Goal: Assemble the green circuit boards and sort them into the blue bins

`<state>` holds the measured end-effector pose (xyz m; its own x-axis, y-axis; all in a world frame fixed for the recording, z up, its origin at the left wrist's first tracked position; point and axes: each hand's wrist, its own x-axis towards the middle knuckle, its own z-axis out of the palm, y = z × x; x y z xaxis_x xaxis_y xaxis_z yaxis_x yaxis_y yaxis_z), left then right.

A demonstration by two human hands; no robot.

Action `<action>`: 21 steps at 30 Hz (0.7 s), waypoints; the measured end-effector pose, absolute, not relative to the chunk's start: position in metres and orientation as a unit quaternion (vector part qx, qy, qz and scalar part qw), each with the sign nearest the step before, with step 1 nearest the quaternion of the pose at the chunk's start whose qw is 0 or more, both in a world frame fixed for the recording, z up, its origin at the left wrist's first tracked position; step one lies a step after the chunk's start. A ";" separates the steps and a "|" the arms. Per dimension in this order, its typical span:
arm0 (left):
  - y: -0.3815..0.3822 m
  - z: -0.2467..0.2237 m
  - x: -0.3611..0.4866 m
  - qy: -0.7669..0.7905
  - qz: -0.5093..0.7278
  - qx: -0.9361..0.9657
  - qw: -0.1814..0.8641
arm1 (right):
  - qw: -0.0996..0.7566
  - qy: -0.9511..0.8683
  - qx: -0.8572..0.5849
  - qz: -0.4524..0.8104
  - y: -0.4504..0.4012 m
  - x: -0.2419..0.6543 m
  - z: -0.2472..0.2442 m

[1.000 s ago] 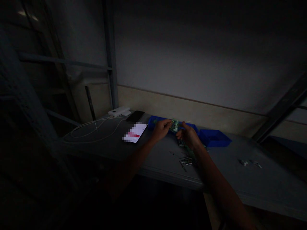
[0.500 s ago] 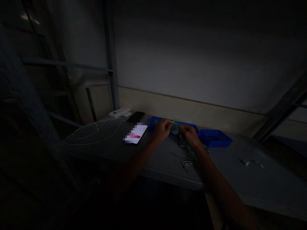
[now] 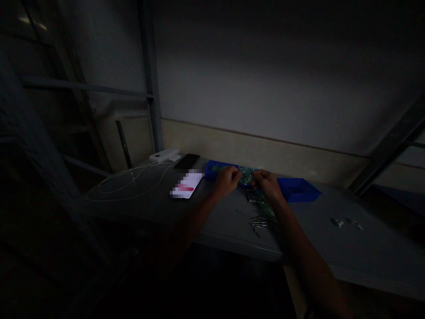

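My left hand [image 3: 228,179] and my right hand [image 3: 268,183] are raised over the table at the front of the blue bins, facing each other with a small gap. Both have their fingers pinched together; what is between the fingertips is too small and dark to make out. In the gap shows a shiny, greenish, crinkled plastic-like bundle [image 3: 246,175]; whether the fingers touch it I cannot tell. Below my right hand lie several thin metal rods [image 3: 260,223], a dark piece [image 3: 253,196] and green material [image 3: 266,209], partly hidden by the forearm.
A blue bin [image 3: 210,172] with green material stands at the left, another blue bin [image 3: 303,191] at the right. A lit phone [image 3: 188,185], a dark phone [image 3: 187,161] and a white device [image 3: 164,155] with cables lie left. Small metal parts [image 3: 337,222] lie right. Metal posts [image 3: 151,79] frame the table.
The view has shifted slightly. Both hands remain pinched and facing each other, and my right hand has turned a little. More of the shiny greenish bundle shows between them.
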<state>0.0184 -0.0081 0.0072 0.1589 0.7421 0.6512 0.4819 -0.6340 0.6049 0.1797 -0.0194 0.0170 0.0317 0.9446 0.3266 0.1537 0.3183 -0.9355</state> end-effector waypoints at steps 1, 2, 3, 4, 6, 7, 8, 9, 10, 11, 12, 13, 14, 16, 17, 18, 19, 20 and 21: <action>-0.008 0.007 0.019 0.410 0.502 0.751 0.126 | 0.552 -0.597 -0.461 0.355 -0.020 0.180 0.017; -0.008 0.007 0.019 0.412 0.499 0.752 0.124 | 0.556 -0.595 -0.461 0.352 -0.020 0.180 0.018; -0.008 0.007 0.019 0.413 0.499 0.751 0.126 | 0.564 -0.589 -0.462 0.349 -0.021 0.179 0.018; -0.008 0.007 0.018 0.415 0.500 0.749 0.131 | 0.575 -0.581 -0.459 0.348 -0.022 0.179 0.019; -0.008 0.008 0.017 0.426 0.506 0.734 0.155 | 0.605 -0.559 -0.445 0.352 -0.023 0.180 0.021; -0.008 0.008 0.017 0.435 0.509 0.722 0.175 | 0.620 -0.548 -0.433 0.357 -0.023 0.181 0.021; -0.007 0.008 0.016 0.445 0.508 0.709 0.202 | 0.634 -0.538 -0.422 0.362 -0.023 0.182 0.022; -0.006 0.008 0.016 0.451 0.504 0.698 0.234 | 0.643 -0.531 -0.413 0.366 -0.023 0.183 0.022; -0.005 0.007 0.016 0.453 0.495 0.691 0.271 | 0.650 -0.527 -0.408 0.365 -0.022 0.184 0.022; -0.003 0.005 0.017 0.447 0.485 0.686 0.307 | 0.654 -0.528 -0.408 0.357 -0.022 0.184 0.022; -0.002 0.004 0.017 0.436 0.476 0.684 0.339 | 0.654 -0.536 -0.410 0.343 -0.022 0.184 0.021; -0.001 0.002 0.018 0.422 0.470 0.686 0.362 | 0.650 -0.547 -0.414 0.326 -0.021 0.183 0.020; 0.000 0.001 0.019 0.407 0.467 0.689 0.375 | 0.643 -0.563 -0.416 0.311 -0.021 0.181 0.019; 0.000 0.001 0.020 0.380 0.475 0.700 0.375 | 0.623 -0.595 -0.414 0.294 -0.022 0.176 0.018; 0.000 0.001 0.020 0.371 0.483 0.705 0.365 | 0.615 -0.607 -0.408 0.295 -0.022 0.174 0.017; -0.001 0.002 0.019 0.367 0.492 0.707 0.351 | 0.611 -0.614 -0.400 0.300 -0.022 0.171 0.016; -0.001 0.004 0.018 0.368 0.503 0.707 0.334 | 0.610 -0.617 -0.391 0.306 -0.022 0.170 0.015; -0.001 0.005 0.017 0.375 0.516 0.705 0.312 | 0.613 -0.615 -0.386 0.312 -0.021 0.169 0.014; -0.002 0.006 0.016 0.386 0.527 0.701 0.286 | 0.620 -0.608 -0.385 0.313 -0.021 0.169 0.013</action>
<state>0.0159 -0.0016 0.0063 0.1473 0.8427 0.5178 0.2397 -0.5383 0.8079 0.1689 -0.0205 0.0134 0.0639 0.8561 0.5129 0.0803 0.5079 -0.8577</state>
